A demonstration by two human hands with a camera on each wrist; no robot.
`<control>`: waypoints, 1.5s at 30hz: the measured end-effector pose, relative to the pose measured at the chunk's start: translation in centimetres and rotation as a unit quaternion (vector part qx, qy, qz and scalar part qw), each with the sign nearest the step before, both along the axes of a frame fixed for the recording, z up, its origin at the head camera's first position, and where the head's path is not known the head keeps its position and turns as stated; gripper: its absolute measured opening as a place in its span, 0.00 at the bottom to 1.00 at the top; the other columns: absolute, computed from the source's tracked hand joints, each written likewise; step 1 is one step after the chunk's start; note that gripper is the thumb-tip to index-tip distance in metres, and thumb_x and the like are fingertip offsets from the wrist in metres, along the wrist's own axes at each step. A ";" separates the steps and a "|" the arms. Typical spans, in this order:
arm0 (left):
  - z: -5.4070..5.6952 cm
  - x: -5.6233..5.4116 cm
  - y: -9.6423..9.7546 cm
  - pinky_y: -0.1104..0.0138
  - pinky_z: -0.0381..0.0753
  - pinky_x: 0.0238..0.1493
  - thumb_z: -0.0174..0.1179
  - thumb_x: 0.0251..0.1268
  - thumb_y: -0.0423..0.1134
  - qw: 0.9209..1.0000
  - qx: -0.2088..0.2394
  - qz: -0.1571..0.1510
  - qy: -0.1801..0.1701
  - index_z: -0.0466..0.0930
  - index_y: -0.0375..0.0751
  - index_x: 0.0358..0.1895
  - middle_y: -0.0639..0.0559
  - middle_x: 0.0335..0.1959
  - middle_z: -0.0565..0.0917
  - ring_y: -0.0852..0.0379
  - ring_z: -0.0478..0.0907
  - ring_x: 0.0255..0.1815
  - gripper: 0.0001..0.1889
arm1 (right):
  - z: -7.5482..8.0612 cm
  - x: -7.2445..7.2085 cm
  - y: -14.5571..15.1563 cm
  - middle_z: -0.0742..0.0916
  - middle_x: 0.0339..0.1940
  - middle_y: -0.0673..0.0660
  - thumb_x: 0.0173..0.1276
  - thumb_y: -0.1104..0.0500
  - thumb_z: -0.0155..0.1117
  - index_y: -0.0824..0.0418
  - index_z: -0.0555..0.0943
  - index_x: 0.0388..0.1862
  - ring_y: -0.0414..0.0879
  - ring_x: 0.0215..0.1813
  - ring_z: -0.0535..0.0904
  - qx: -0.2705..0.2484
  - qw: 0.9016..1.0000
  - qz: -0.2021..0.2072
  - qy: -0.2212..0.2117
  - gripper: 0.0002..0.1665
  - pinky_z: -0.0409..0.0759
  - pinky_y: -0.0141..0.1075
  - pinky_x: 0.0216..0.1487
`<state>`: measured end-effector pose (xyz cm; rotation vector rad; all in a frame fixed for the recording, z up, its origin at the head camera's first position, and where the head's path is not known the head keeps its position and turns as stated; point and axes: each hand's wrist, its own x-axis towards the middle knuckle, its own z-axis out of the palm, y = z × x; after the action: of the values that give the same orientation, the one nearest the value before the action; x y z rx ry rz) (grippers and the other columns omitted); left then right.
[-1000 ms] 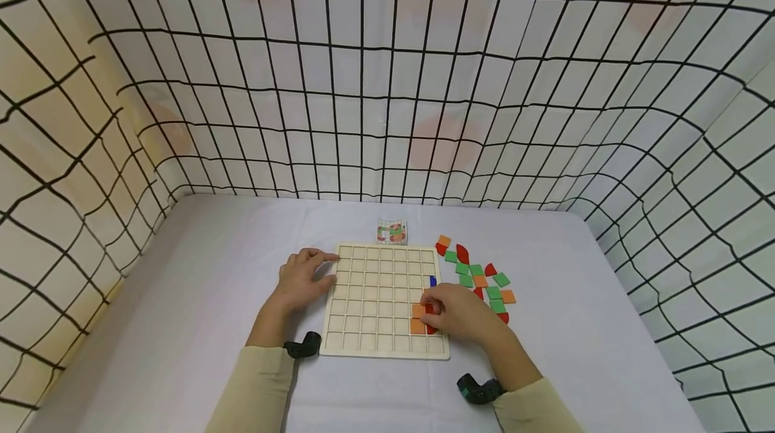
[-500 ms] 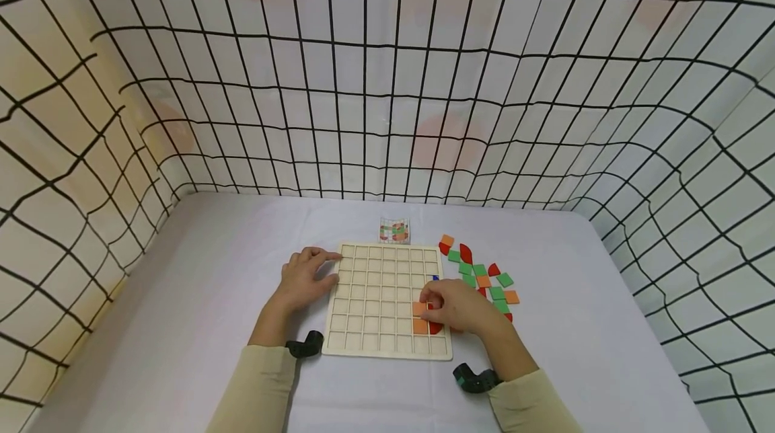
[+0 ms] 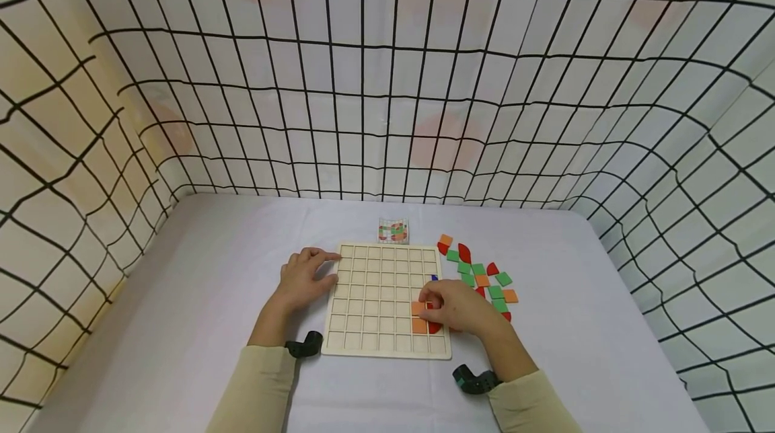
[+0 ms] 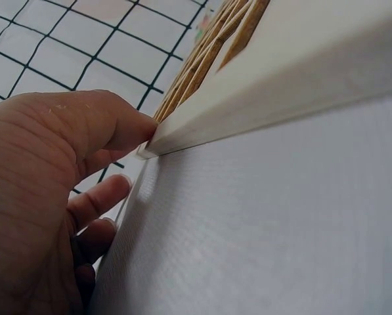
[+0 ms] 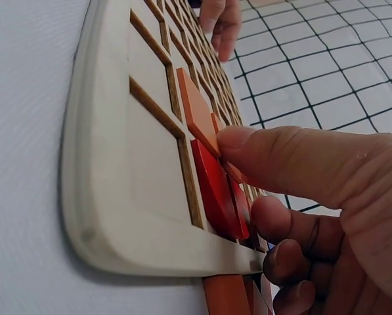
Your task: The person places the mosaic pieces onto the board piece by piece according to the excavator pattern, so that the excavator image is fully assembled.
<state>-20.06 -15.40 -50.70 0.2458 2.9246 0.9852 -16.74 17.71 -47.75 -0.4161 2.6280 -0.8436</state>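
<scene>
A pale wooden grid board lies on the white table. My left hand rests at its left edge, thumb and index finger touching the rim; in the left wrist view the thumb tip presses the board's side. Over the board's right side, my right hand pinches a red tile between thumb and curled index finger, low in a cell. Beside it sit two orange tiles and another red tile with a curved edge. The thumb tip overlaps an orange tile's corner. A blue piece shows just beyond the right hand.
Several loose green tiles, orange tiles and red curved tiles lie right of the board. A small pattern card lies behind it. Black netting surrounds the table's back and sides.
My right hand has shifted slightly away from me, fingers staying at the same red tile. An orange piece now shows just off the board's right edge under the hand. My left hand stays put.
</scene>
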 end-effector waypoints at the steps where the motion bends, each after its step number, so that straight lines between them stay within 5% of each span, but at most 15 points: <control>1: 0.0 0.0 0.0 0.43 0.61 0.60 0.61 0.66 0.48 1.000 -0.002 -0.001 0.002 0.80 0.53 0.65 0.42 0.64 0.75 0.40 0.68 0.63 0.24 | 0.0 0.0 0.0 0.76 0.22 0.48 0.63 0.52 0.76 0.47 0.82 0.38 0.42 0.22 0.72 0.000 1.000 0.000 0.001 0.09 0.65 0.32 0.24; 10: 0.1 -0.1 -0.1 0.43 0.61 0.59 0.61 0.66 0.48 1.000 0.002 -0.001 0.000 0.80 0.53 0.65 0.42 0.65 0.75 0.40 0.67 0.63 0.24 | 0.2 -0.3 0.2 0.77 0.23 0.47 0.64 0.50 0.75 0.47 0.83 0.38 0.41 0.24 0.73 -0.009 1.000 -0.008 0.004 0.09 0.67 0.32 0.26; 21: 0.0 -0.2 -0.1 0.42 0.61 0.60 0.61 0.67 0.48 1.000 0.002 -0.002 0.000 0.80 0.53 0.66 0.42 0.66 0.74 0.39 0.67 0.64 0.24 | -0.3 -1.9 5.0 0.79 0.29 0.50 0.67 0.53 0.71 0.51 0.84 0.46 0.45 0.32 0.73 0.022 0.992 -0.114 0.057 0.10 0.71 0.37 0.33; 31: -0.3 -0.3 -0.2 0.42 0.61 0.60 0.61 0.66 0.47 1.000 -0.003 -0.002 0.003 0.80 0.53 0.66 0.41 0.65 0.74 0.39 0.68 0.63 0.24 | -1.2 -2.4 7.6 0.84 0.39 0.53 0.67 0.52 0.71 0.56 0.83 0.56 0.47 0.42 0.76 0.047 0.983 -0.176 0.038 0.20 0.76 0.37 0.41; 45: -0.3 -0.1 0.0 0.42 0.61 0.61 0.61 0.66 0.48 1.000 0.001 0.001 -0.001 0.80 0.54 0.66 0.42 0.65 0.74 0.40 0.68 0.64 0.24 | -1.4 -2.4 7.5 0.82 0.36 0.53 0.68 0.51 0.72 0.59 0.84 0.56 0.47 0.41 0.75 0.060 0.984 -0.162 0.047 0.21 0.74 0.37 0.40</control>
<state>-20.18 -15.39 -51.03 0.2405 2.9227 0.9869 -19.10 25.18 -49.17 0.0064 2.8633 -0.7694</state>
